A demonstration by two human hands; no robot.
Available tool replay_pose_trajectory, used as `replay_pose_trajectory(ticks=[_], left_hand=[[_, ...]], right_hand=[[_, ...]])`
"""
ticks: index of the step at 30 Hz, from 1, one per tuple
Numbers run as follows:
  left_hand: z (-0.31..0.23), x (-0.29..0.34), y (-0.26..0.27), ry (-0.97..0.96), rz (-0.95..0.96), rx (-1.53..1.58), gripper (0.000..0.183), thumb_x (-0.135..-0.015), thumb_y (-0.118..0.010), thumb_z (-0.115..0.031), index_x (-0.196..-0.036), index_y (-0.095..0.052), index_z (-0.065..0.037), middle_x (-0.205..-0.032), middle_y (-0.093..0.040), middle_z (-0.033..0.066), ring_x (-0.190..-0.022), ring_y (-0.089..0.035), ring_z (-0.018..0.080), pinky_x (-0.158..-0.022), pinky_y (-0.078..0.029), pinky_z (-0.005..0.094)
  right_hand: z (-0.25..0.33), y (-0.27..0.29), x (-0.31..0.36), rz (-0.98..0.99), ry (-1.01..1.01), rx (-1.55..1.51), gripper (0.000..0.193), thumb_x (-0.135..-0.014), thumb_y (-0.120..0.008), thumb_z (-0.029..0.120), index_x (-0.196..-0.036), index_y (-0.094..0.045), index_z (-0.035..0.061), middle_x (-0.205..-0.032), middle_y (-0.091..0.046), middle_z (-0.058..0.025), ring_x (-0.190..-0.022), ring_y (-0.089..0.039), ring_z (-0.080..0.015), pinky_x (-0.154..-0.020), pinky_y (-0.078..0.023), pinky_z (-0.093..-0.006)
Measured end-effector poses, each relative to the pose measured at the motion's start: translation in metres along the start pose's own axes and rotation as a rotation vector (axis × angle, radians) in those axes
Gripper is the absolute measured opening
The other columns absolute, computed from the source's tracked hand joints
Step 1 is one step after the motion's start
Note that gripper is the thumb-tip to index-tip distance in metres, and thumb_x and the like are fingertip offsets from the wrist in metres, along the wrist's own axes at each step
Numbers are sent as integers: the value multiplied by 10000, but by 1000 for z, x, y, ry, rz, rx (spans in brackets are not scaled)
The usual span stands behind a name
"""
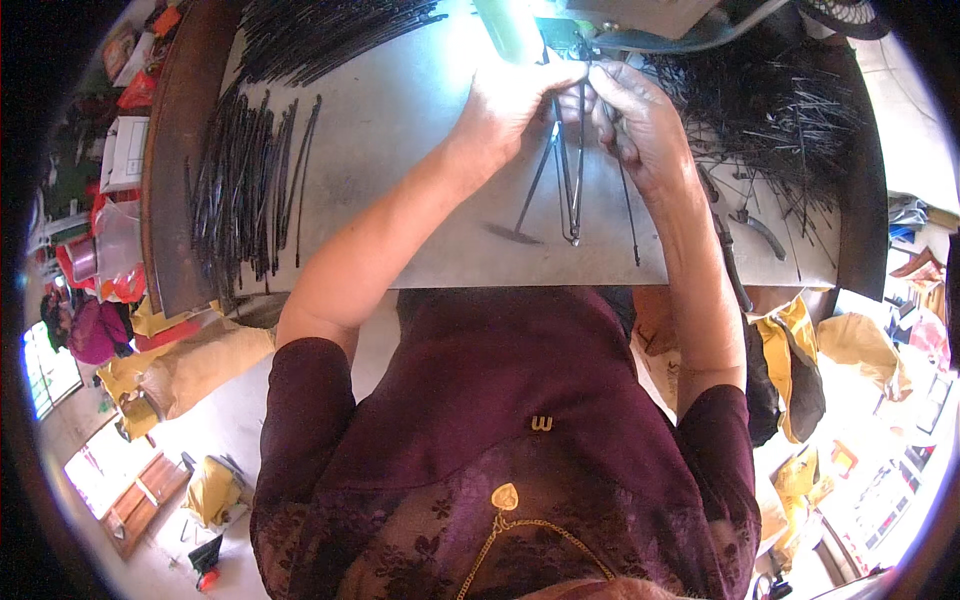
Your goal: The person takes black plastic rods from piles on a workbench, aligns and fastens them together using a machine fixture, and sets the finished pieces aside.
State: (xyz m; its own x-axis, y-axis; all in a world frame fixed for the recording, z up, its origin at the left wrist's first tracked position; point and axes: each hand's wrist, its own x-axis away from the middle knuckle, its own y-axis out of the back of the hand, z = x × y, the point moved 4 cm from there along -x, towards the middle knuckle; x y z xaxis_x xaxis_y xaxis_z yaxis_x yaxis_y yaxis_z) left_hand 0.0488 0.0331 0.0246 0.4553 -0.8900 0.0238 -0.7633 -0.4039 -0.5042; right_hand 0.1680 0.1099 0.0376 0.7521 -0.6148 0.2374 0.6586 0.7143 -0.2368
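The bundle of thin dark metal rods [572, 190] hangs from both hands near the far edge of the counter [400, 130], under a bright lamp [510, 25]. The left hand [515, 100] has its grip pinched on the rods' upper ends; the right hand [635, 120] is closed around them just beside it (fingertips nearly touching). To do this well, I judge, keep the ends level and held firm. Sorted rods [245, 190] lie along the left edge, a tangled heap [770, 110] at the right, pliers [755, 225] near it.

Machine [640, 15] cut off above, perhaps glare-washed; fingers [575, 75] partly hidden.
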Motion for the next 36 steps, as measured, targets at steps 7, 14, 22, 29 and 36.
replay_pose_trajectory(ticks=[7, 14, 22, 29, 36], left_hand=[[-16, 1, 18, -266, 69, -483, 139, -874, -609, -128, -934, -683, -26, -802, -667, 40, -693, -594, 107, -617, -472, 259], [-138, 53, 97, 84, -172, -958, 410, -806, -671, -293, -1129, -602, -49, -875, -688, 76, -781, -637, 175, -715, -465, 311], [-142, 156, 209, 86, -588, -2148, 815, -797, -636, -469, -1417, -330, -37, -1485, -278, 203, -1374, -280, 337, -1113, -212, 516], [-125, 192, 231, 31, -706, -2288, 481, -927, -439, -123, -1405, -385, -99, -1479, -351, 69, -1397, -265, 201, -1121, -155, 557], [-141, 195, 255, -12, -761, -2321, 509, -841, -448, -72, -1348, -470, -108, -1452, -393, 93, -1384, -297, 193, -1127, -94, 576]], right_hand=[[-4, -30, 9, -130, 167, 181, 250, -952, -496, 262, -1024, -592, 43, -614, -571, -16, -440, -469, -80, -384, -337, -227], [-20, -37, 44, 87, -27, 458, 373, -957, -508, 275, -1267, -542, 71, -646, -635, -64, -453, -536, -107, -432, -435, -249], [-10, -46, 57, 86, -99, 484, 310, -937, -545, 237, -1185, -608, 61, -636, -592, -39, -441, -452, -55, -397, -327, -198], [-11, -89, 47, 262, -93, 565, 306, -944, -532, 216, -1195, -601, 54, -628, -584, -33, -438, -438, -48, -409, -338, -193], [22, -102, 59, 264, -58, 592, 308, -936, -533, 174, -1201, -594, 30, -649, -581, -40, -478, -462, -43, -428, -363, -181]])
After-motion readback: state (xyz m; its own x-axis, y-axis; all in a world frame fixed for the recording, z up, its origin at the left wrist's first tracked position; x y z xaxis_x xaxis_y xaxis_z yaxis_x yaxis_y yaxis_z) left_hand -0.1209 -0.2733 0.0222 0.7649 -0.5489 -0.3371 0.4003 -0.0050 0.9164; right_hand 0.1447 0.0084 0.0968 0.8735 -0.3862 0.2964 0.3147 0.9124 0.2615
